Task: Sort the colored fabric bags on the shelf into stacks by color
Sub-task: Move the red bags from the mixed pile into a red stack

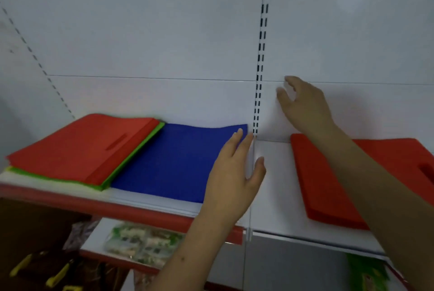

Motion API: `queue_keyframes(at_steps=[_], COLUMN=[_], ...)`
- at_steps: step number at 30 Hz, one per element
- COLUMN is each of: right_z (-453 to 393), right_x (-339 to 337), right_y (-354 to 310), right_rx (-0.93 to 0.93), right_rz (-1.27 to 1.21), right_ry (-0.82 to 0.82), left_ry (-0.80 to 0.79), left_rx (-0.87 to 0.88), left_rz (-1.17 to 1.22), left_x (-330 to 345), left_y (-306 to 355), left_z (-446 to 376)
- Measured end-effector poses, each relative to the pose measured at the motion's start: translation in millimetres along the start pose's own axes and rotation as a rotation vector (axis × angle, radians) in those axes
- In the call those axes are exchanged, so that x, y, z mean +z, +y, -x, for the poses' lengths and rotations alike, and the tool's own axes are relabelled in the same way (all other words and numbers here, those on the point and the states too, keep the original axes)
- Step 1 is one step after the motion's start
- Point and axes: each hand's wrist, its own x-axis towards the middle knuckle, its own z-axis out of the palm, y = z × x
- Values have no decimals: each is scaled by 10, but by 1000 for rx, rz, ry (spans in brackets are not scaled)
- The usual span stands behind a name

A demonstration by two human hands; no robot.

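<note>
Nearest the camera, on the lower shelf, lie packets of green-printed goods [143,243], which look unrelated to the sorting. Above them, on the white shelf with its red front edge [145,210], the left hand [232,173] hovers over the right end of a flat blue fabric bag [173,161], fingers straight and spread, gripping nothing; whether it touches the cloth I cannot tell. To the right lies a thick red fabric bag stack [328,182], well apart from the blue. Farther left a mixed pile waits: a flat red fabric bag [75,147] on top of a green fabric bag [131,156], with a yellow edge [9,169] beneath. Farther back the right hand [303,102] is raised near the white back panel [164,43], fingers loosely spread and empty. I judge the task partly done: red and blue are started, the mixed pile remains.
</note>
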Motion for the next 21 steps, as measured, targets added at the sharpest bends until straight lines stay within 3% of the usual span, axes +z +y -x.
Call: queue_keyframes(at_steps=[13, 17, 21], right_z=[-105, 66, 371], right_x=[2124, 2857, 3358], right_y=[-2286, -2561, -2497], right_rx=[-104, -20, 112], right_rz=[20, 197, 190], right_ry=[-353, -431, -377], left_ry=[242, 342, 224], left_rx=[-191, -387, -601], left_rz=[-93, -287, -376], left_x=[-2170, -2719, -2904], left_y=[-2113, -3069, -3824], left_z=[101, 137, 255])
